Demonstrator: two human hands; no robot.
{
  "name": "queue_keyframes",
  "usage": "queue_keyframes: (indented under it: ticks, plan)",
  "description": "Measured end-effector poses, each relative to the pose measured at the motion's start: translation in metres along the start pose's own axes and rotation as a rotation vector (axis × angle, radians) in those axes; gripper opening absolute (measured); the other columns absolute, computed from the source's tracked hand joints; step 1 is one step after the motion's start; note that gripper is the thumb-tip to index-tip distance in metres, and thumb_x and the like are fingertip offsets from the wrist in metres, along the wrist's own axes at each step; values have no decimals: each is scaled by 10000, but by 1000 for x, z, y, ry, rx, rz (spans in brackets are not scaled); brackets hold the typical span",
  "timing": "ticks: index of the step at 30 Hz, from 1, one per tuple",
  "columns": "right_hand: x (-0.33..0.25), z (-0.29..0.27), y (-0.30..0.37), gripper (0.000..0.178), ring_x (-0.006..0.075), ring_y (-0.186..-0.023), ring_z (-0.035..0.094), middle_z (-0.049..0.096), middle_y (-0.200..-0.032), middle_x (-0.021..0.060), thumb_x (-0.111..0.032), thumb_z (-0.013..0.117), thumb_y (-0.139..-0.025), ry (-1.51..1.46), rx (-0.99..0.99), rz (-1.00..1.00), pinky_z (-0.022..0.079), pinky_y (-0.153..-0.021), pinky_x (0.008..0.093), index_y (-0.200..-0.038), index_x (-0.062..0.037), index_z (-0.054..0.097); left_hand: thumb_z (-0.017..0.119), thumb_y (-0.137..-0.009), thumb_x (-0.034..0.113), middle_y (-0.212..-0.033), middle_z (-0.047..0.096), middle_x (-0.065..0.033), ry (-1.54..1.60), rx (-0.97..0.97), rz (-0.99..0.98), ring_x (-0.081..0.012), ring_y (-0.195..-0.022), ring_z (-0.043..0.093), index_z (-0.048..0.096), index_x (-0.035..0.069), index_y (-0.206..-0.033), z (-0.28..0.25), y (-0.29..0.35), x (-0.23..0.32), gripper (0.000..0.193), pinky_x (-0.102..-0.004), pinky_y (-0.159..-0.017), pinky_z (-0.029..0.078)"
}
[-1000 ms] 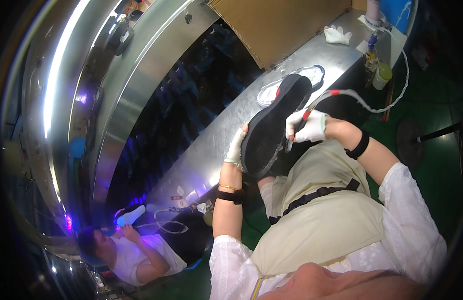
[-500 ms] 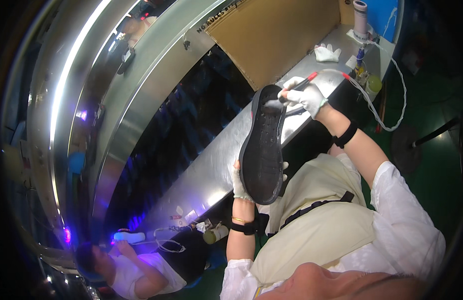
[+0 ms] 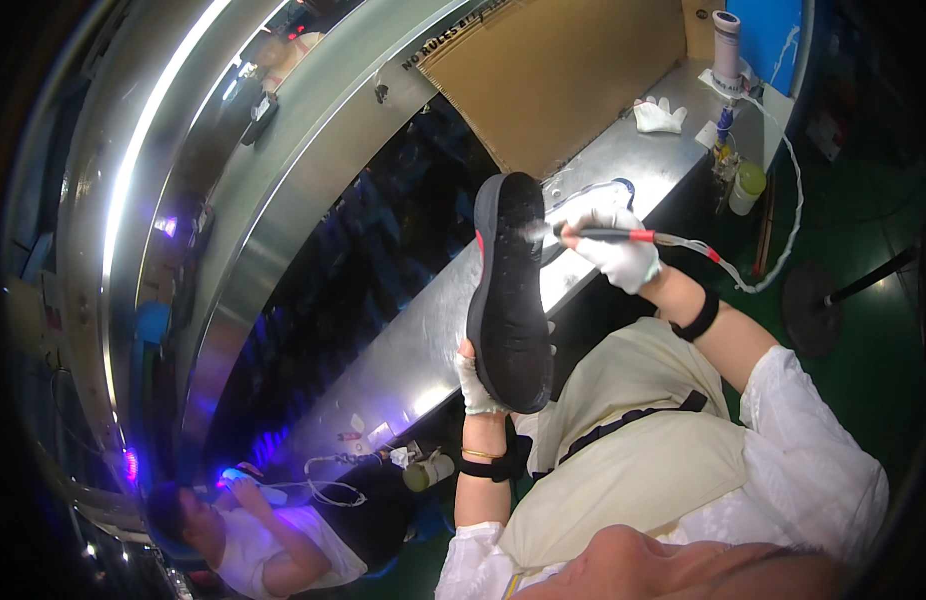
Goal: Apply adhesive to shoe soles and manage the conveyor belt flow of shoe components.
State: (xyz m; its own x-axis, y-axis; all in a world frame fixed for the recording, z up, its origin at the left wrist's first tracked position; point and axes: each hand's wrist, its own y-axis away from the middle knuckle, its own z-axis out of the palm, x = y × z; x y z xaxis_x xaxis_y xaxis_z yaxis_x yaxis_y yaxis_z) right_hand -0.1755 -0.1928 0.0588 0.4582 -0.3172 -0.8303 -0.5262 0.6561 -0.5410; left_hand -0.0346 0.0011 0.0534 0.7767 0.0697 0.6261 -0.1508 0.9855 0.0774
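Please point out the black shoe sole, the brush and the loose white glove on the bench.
Black shoe sole [image 3: 515, 300], head view: middle of its broad face.
Brush [image 3: 625, 235], head view: dark part of its handle.
Loose white glove [image 3: 660, 119], head view: middle of its body.

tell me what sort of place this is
Probably a shoe factory: the left hand holds a black, foot-shaped sole, the right hand a slim, red-banded black brush, near a long, shiny metal bench.
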Motion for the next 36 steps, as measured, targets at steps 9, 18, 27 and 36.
queue_keyframes:
  ticks: [9,18,27,36]
  plan:
    - [-6,-3,3,127,200,-778,606,611,-818,82,52,634,-713,131,-202,-35,479,-716,294,-788,-34,580,456,-820,616,-1248,514,-164,-77,73,76,-327,-1040,580,370,54,-1352,1,2,-2,778,-492,-843,517]
    - [-29,13,1,195,260,-751,580,587,-773,71,81,580,-625,337,-466,-231,469,-695,336,-722,-84,539,415,-837,613,-1246,515,-167,-64,100,116,-341,-1035,581,367,53,-1352,7,-1,12,763,-493,-832,521]
    - [-25,25,13,206,278,-756,579,576,-774,75,92,578,-596,195,-640,-250,476,-672,338,-712,-71,532,388,-886,541,-1281,504,-139,40,39,165,-296,-1141,519,412,44,-1331,15,-7,15,667,-438,-968,429]
    - [-26,36,10,142,102,-824,625,672,-850,39,-76,708,-767,-156,-576,440,493,-749,256,-896,-48,654,398,-865,581,-1308,486,-147,145,59,180,-332,-1157,501,405,56,-1342,5,-2,-4,710,-503,-980,400]
